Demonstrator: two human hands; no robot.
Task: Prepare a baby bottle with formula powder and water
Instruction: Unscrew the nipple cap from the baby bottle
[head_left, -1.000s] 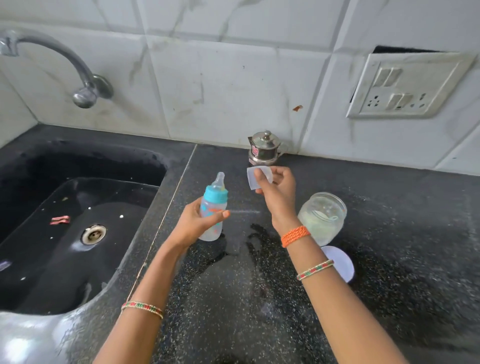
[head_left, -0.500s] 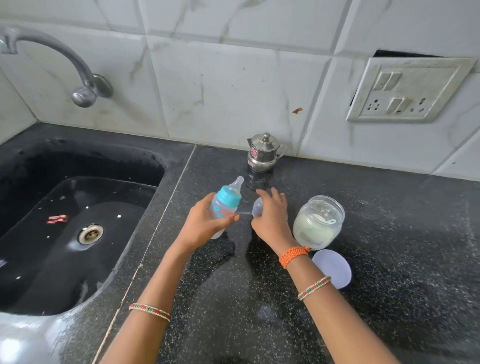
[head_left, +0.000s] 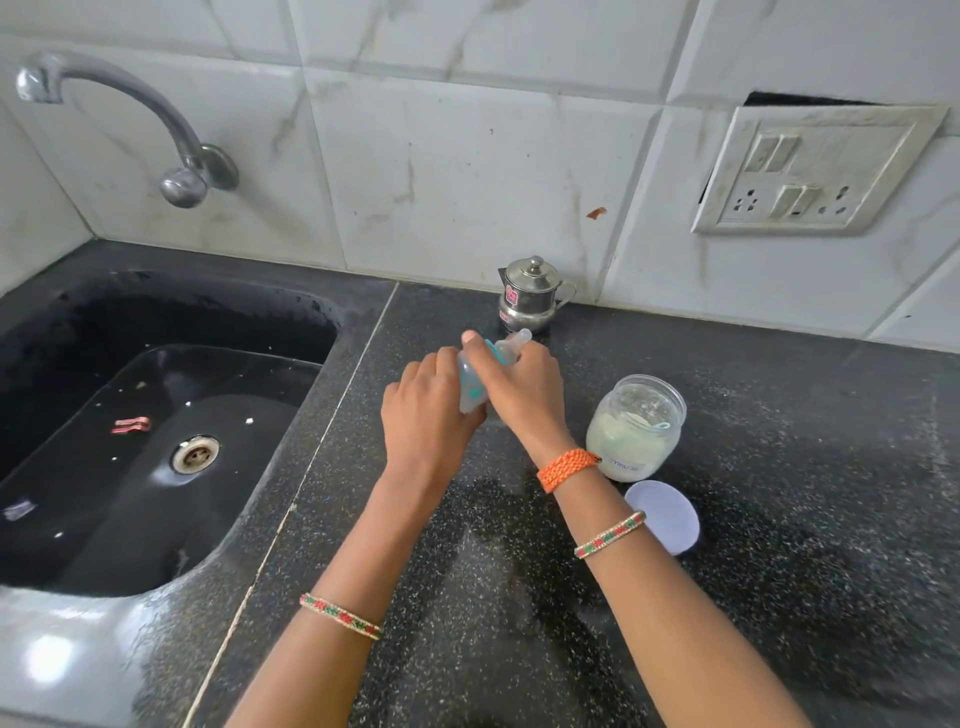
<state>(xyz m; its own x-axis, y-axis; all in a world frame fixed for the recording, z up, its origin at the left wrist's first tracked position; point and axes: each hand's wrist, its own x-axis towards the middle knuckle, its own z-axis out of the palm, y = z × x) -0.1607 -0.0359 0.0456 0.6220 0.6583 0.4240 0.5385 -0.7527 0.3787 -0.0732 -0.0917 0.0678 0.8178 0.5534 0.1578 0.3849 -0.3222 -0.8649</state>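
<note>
A small clear baby bottle (head_left: 471, 388) with a teal collar and a clear teat is tilted away from me over the black counter (head_left: 779, 519). My left hand (head_left: 423, 421) grips its body. My right hand (head_left: 524, 387) is wrapped over its teal collar, just below the teat. To the right stands an open glass jar of pale formula powder (head_left: 631, 428) with a scoop inside. Its round white lid (head_left: 667, 514) lies flat on the counter in front of it. The clear cap that my right hand held earlier is out of sight.
A small steel pot with a lid (head_left: 531, 295) stands at the wall behind the bottle. A black sink (head_left: 156, 441) with a tap (head_left: 176, 150) fills the left side. A socket plate (head_left: 815, 171) hangs on the tiled wall at right.
My right hand lowered the clear cap to the counter, then moved left onto the bottle's collar. The bottle has tipped from upright to leaning away from me.
</note>
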